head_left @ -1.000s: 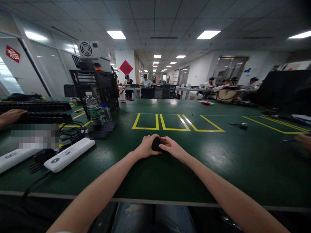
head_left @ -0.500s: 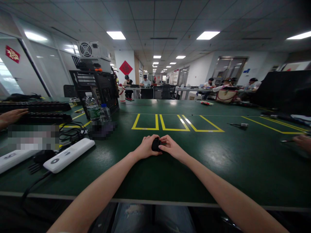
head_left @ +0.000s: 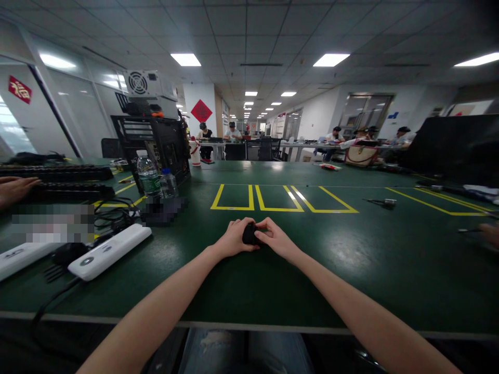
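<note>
A small black object (head_left: 248,234), too dark and small to name, is held between my hands just above or on the green table (head_left: 249,291). My left hand (head_left: 233,238) wraps round its left side, thumb below and fingers over the top. From the right, my right hand (head_left: 274,237) pinches at its edge with thumb and fingertips; whether a separate small part is in that pinch is hidden. Past my hands lie three yellow tape outlines (head_left: 277,210) on the tabletop.
At left lie white power strips (head_left: 111,252), cables, plastic bottles (head_left: 148,176) and an open computer case (head_left: 154,148). A dark cable with a metal end (head_left: 390,203) lies at right. Other people's hands show at the far left (head_left: 17,191) and far right (head_left: 490,231) edges.
My hands keep nearly the same hold on the black object. The other person's hand at the right edge has drawn further out of view; the view has shifted slightly.
</note>
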A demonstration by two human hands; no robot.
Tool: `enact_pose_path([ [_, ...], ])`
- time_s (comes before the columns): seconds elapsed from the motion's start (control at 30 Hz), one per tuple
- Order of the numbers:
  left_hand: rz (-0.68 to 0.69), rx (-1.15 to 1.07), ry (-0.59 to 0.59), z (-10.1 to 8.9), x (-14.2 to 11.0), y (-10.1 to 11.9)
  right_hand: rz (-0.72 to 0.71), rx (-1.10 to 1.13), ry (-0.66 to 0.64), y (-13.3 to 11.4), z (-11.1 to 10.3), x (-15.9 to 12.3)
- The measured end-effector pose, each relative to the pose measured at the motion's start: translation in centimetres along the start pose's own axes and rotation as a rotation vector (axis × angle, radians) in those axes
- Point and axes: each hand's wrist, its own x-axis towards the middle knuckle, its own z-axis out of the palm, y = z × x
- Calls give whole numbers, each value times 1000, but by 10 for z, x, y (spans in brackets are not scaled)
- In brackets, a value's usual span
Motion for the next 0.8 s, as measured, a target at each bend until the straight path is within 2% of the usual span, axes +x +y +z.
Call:
enact_pose_path([
  [0.33,21,-7,5,-1,-1,-2,131,13,-3,-3,-1,1],
  [0.53,22,-4,6,0,-1,-2,22,27,-74,-2,-3,-2],
  [0.8,45,2,0,-1,-1,-4,17,-21,23,7,1,4],
])
